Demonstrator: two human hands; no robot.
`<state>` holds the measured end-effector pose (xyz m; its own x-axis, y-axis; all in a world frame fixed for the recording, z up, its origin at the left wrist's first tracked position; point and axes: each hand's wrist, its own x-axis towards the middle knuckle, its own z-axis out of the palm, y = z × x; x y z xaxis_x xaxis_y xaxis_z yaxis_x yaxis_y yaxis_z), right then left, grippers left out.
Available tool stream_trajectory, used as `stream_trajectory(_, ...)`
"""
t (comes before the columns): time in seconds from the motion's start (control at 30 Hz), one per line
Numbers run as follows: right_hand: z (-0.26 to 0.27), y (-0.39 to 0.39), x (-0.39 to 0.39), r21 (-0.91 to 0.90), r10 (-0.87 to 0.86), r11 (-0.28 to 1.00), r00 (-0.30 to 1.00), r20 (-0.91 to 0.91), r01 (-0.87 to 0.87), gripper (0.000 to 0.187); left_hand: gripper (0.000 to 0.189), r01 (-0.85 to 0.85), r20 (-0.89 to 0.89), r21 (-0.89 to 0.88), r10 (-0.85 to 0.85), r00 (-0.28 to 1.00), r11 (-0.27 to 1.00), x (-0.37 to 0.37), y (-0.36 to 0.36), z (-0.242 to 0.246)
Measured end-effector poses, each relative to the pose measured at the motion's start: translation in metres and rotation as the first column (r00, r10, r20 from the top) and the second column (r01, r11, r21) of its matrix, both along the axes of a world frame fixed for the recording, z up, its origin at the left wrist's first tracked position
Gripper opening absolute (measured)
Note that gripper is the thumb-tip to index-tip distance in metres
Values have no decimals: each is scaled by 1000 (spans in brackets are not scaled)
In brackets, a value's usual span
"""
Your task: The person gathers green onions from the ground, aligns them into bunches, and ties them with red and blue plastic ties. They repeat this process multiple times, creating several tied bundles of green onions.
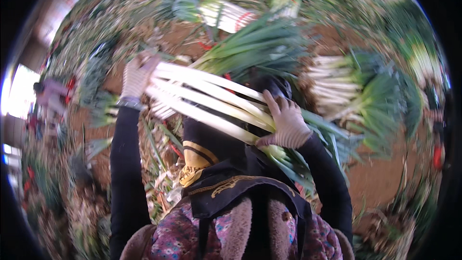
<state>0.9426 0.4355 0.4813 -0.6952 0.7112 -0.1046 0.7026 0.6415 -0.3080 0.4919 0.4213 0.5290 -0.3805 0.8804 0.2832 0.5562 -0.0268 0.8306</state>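
Observation:
Several long white Welsh onion stalks [213, 106] stretch across my lap at a slant, green leaves trailing to the right. My left hand [139, 74], in a pale striped glove, grips them near the root end. Around their upper part, where white turns green, my right hand [288, 122] is closed in a matching glove, fingers partly spread over the stalks. Just beyond lies a heap of green onion leaves [252, 47]. A black shoe [272, 85] shows partly behind the stalks.
Right of me lies a pile of onions [334, 83] with roots on. Tied bundles [225, 14] with red bands lie ahead. Leaves and peelings [166, 151] litter the brown ground [379, 177]. A person [52, 94] is far left. The outer view is blurred.

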Motion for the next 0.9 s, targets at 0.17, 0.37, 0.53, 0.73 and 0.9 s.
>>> stream_trajectory(0.17,-12,-13,-23,-2,-6,1000,997,78,7,155,30,-28,-278,-135,-11,961,990,3,28,16)
stream_trajectory(0.37,-42,-2,-31,-5,-216,972,888,-405,234,140,73,173,-527,-46,-171,832,984,52,127,97)
stream_trajectory(0.53,-54,15,-11,-94,-149,989,765,-626,116,129,66,341,-670,137,-167,723,930,100,167,133)
stream_trajectory(0.73,-43,27,-12,-194,-214,974,761,-613,118,134,40,507,-515,201,-350,783,838,87,132,148)
stream_trajectory(0.9,-22,32,-20,-307,-217,951,774,-594,31,133,46,399,-340,175,-325,882,900,71,109,146)
